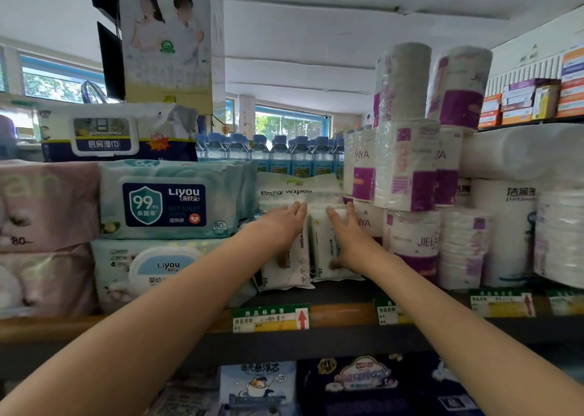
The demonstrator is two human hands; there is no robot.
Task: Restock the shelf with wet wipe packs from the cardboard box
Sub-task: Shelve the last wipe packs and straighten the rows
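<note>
Two small white wet wipe packs stand upright side by side on the dark shelf (344, 292). My left hand (279, 226) lies flat, fingers straight, on the front of the left pack (292, 267). My right hand (349, 235) presses flat against the right pack (324, 241), with its thumb low on the pack's front. A flat white "Baby wipes" pack (297, 191) lies across the top, behind my fingertips. The cardboard box is out of view.
Stacked Liyou wipe packs (167, 203) stand close to the left of the two packs. Wrapped toilet paper rolls (407, 194) crowd the right side. Blue water bottles (268, 153) line the back. Price tags (271, 319) hang on the shelf edge, with more goods below.
</note>
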